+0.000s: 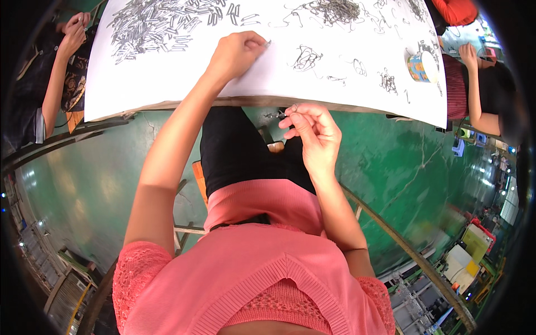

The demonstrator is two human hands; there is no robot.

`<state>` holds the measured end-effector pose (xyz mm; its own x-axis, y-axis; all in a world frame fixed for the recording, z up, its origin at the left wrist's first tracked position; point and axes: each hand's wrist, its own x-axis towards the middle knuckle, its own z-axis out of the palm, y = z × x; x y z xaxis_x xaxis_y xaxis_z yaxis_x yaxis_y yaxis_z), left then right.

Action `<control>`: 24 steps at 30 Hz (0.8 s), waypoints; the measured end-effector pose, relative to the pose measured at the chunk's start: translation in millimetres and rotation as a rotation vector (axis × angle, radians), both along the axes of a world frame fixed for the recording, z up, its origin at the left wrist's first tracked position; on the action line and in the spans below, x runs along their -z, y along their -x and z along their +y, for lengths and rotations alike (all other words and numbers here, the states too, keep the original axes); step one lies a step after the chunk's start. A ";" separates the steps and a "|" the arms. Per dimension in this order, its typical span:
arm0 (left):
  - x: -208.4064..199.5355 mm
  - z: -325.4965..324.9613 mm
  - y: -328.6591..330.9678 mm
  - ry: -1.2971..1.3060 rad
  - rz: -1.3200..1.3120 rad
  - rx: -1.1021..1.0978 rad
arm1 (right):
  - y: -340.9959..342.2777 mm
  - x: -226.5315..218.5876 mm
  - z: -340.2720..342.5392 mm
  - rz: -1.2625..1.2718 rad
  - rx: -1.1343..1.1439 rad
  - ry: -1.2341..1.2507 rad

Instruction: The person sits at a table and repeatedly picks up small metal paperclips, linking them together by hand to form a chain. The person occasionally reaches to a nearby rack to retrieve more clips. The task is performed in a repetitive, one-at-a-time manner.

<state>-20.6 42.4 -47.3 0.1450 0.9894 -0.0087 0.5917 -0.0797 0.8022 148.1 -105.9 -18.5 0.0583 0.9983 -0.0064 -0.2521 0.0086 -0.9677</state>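
Observation:
Over the white table covering, my left hand (237, 54) is closed in a pinch, with a small grey metal piece (268, 43) showing at its fingertips. My right hand (317, 131) is in front of the table edge, above my lap. Its thumb and fingers pinch a small thin metal wire piece (277, 115), whose exact shape is too fine to tell. Beyond my left hand is a wide heap of narrow grey metal clips (159, 25). Tangled bent wire hooks (338, 10) lie in a pile at the far right, with smaller clusters (306, 58) nearer me.
A patterned paper cup (422, 67) stands near the right end of the white-covered table (251, 84). One person's hands (75, 30) are beyond the left end; another person's arm (473, 84) is at the right. Below are the green floor (385, 162) and wooden bars.

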 end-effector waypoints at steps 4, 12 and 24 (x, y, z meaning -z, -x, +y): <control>-29.3 -44.4 -2.5 0.345 -0.368 0.121 | 1.9 -0.2 3.4 -0.021 -0.005 -0.008; -55.2 -81.4 -9.2 0.400 -0.602 0.150 | 4.0 3.7 7.1 -0.022 -0.024 -0.029; -51.2 -106.3 -6.6 0.071 -0.538 0.134 | -24.8 15.7 120.8 -0.753 -0.048 -0.196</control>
<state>-14.0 -63.9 3.9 0.2718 0.9617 0.0350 0.0856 -0.0604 0.9945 173.0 14.9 -34.2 -0.0658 0.9787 0.1944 0.4678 0.2024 -0.8604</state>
